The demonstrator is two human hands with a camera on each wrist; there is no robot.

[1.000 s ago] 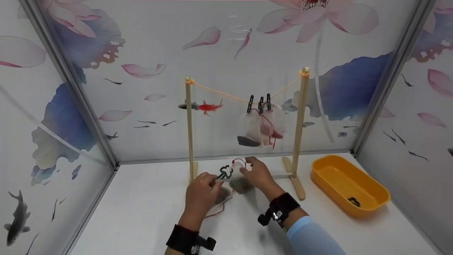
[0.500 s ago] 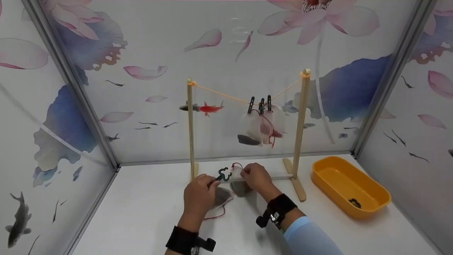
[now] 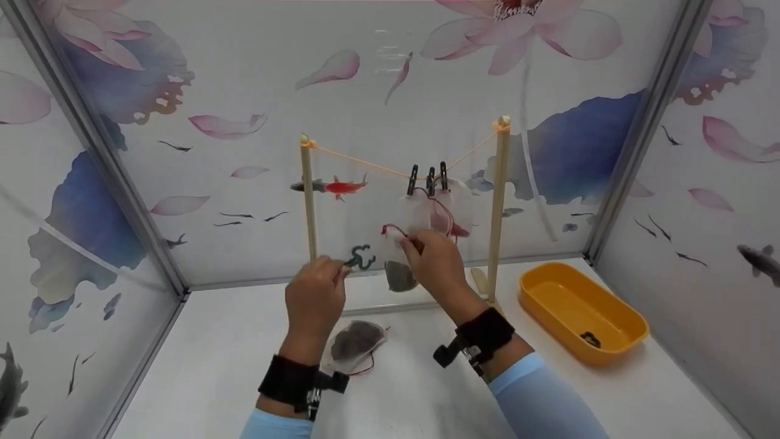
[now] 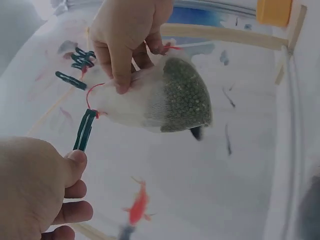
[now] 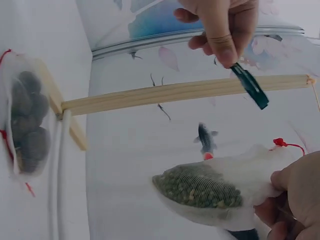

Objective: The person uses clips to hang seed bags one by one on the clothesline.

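Note:
My left hand (image 3: 314,299) pinches a dark green clothespin (image 3: 361,258) by its handle end, its curved jaws pointing right. My right hand (image 3: 440,262) grips the upper part of a white mesh drawstring bag (image 5: 200,192) with a red cord; dark green granules fill its lower end. The bag hangs in the air, and in the head view a small gap parts it from the clothespin. Behind and above it, several bags (image 3: 409,210) hang from an orange cord (image 3: 359,161) by black-looking clothespins (image 3: 431,181). On the table lies another mesh bag (image 3: 358,341) with dark round contents.
Two wooden posts (image 3: 498,207) hold up the cord, with a pale crossbar low between them. At the right a yellow tub (image 3: 615,308) holds a dark clip (image 3: 590,339). Printed white panels (image 3: 341,36) enclose the back and sides of the white table (image 3: 231,366).
My right hand has taken hold of the granule-filled bag and lifted it off the table. My left hand has risen too, with the clothespin. The head view has shifted slightly.

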